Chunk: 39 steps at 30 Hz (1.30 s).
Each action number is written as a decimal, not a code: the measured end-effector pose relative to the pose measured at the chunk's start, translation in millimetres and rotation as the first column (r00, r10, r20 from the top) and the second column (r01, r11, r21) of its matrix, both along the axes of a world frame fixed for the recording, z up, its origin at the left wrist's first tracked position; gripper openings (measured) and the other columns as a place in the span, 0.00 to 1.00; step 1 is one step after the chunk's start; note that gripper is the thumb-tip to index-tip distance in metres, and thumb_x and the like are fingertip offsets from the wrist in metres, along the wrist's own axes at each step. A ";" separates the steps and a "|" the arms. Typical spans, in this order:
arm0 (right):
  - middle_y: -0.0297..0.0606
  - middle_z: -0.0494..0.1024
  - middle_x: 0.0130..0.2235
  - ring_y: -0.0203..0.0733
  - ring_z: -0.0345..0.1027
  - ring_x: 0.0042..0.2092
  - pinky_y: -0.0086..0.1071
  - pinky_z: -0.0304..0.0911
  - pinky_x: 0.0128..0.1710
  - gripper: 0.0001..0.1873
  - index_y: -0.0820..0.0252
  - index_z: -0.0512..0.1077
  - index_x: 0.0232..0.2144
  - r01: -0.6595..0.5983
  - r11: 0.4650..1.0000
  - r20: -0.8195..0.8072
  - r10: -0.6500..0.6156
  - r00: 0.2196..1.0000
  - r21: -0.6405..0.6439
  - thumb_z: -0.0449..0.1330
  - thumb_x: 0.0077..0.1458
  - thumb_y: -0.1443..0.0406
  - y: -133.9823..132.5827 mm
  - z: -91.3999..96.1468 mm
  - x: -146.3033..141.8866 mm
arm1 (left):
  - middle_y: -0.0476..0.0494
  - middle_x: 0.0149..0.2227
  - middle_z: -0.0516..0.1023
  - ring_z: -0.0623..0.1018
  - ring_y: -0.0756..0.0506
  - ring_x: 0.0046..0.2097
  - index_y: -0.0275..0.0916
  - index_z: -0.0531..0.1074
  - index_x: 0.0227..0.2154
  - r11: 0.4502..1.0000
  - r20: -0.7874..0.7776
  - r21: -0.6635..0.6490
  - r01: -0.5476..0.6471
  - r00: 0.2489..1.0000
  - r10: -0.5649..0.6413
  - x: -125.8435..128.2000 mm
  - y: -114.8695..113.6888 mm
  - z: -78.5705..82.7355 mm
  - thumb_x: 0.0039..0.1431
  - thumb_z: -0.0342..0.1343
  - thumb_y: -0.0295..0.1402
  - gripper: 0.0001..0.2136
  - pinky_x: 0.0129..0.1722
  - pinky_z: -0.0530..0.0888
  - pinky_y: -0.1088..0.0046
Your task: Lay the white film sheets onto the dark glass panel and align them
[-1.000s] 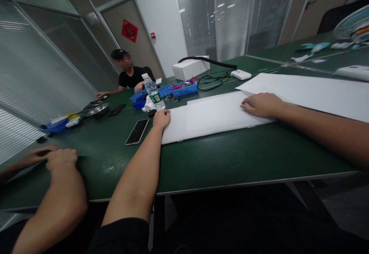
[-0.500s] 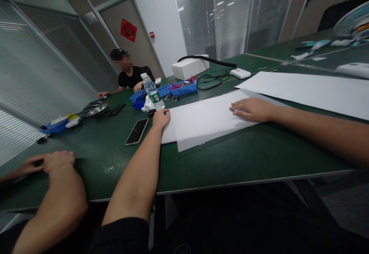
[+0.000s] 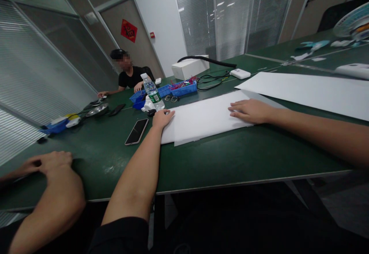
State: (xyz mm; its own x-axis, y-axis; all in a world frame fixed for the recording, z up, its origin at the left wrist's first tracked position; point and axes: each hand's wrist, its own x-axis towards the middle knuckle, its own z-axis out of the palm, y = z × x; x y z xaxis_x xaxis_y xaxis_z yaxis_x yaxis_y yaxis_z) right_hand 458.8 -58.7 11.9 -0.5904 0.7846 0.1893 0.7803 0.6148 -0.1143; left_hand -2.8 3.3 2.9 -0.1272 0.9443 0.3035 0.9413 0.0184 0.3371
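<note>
Two white sheets lie stacked on the green table, the upper one slightly skewed over the lower. My left hand rests on the left end of the sheets, fingers reaching onto the paper's corner. My right hand lies flat, palm down, on the right part of the upper sheet. Neither hand grips anything. A dark phone lies just left of my left hand, and a water bottle stands right behind it.
A larger white sheet lies at the right. Blue trays, cables, glasses and a white box sit further back. One seated person is at the far end. Another person's hands rest at the near left edge.
My right hand slid left across the table, dragging the upper sheet with it, so its left edge now nears my left hand. My left fingers stretched onto the paper.
</note>
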 end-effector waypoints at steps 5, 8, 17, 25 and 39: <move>0.44 0.62 0.69 0.58 0.62 0.66 0.60 0.59 0.66 0.40 0.54 0.69 0.66 -0.009 1.000 -0.014 0.009 1.000 -0.011 0.41 0.67 0.40 -2.9 -0.8 -1.4 | 0.34 0.55 0.82 0.79 0.31 0.57 0.44 0.83 0.50 1.000 -0.008 -0.003 0.003 1.000 -0.003 -1.7 1.3 -1.6 0.54 0.62 0.60 0.29 0.56 0.72 0.58; 0.38 0.58 0.71 0.55 0.60 0.68 0.58 0.58 0.67 0.38 0.51 0.66 0.68 -0.055 0.998 -0.060 0.053 0.997 -0.031 0.41 0.67 0.41 -6.5 1.0 -1.7 | 0.35 0.54 0.82 0.79 0.31 0.56 0.44 0.82 0.50 1.000 -0.010 -0.003 0.001 1.000 -0.001 -3.2 3.1 -2.1 0.54 0.63 0.58 0.28 0.56 0.72 0.58; 0.37 0.61 0.70 0.55 0.58 0.69 0.58 0.54 0.69 0.35 0.49 0.68 0.66 -0.155 0.982 -0.121 0.142 0.983 -0.110 0.47 0.66 0.42 -8.5 0.1 -3.5 | 0.37 0.51 0.84 0.80 0.35 0.54 0.44 0.83 0.49 1.000 -0.002 0.008 -0.011 1.000 0.011 -4.0 6.5 -3.7 0.60 0.61 0.48 0.20 0.56 0.72 0.62; 0.34 0.57 0.71 0.54 0.55 0.71 0.57 0.53 0.70 0.35 0.44 0.65 0.68 -0.308 0.943 -0.083 0.300 0.950 -0.126 0.56 0.63 0.43 -15.0 6.3 -3.7 | 0.37 0.51 0.84 0.80 0.35 0.54 0.43 0.83 0.49 1.000 0.014 0.016 -0.013 1.000 0.012 -4.4 6.1 -1.7 0.61 0.61 0.44 0.18 0.58 0.72 0.62; 0.37 0.60 0.70 0.55 0.55 0.70 0.56 0.54 0.70 0.37 0.48 0.64 0.69 -0.305 0.946 -0.026 0.304 0.952 -0.107 0.58 0.62 0.44 -17.9 4.7 -12.0 | 0.36 0.49 0.85 0.82 0.36 0.52 0.41 0.83 0.48 1.000 0.030 0.023 -0.017 0.999 0.016 -5.1 5.5 -3.2 0.63 0.57 0.44 0.18 0.55 0.73 0.64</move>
State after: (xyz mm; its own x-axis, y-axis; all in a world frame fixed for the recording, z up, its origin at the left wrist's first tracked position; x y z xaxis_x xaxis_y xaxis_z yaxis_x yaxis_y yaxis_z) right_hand 446.7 -76.6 16.6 -0.8032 0.5835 0.1199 0.5561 0.8067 -0.2000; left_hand -7.9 8.7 -0.3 -0.1520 0.9348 0.3211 0.9304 0.0257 0.3656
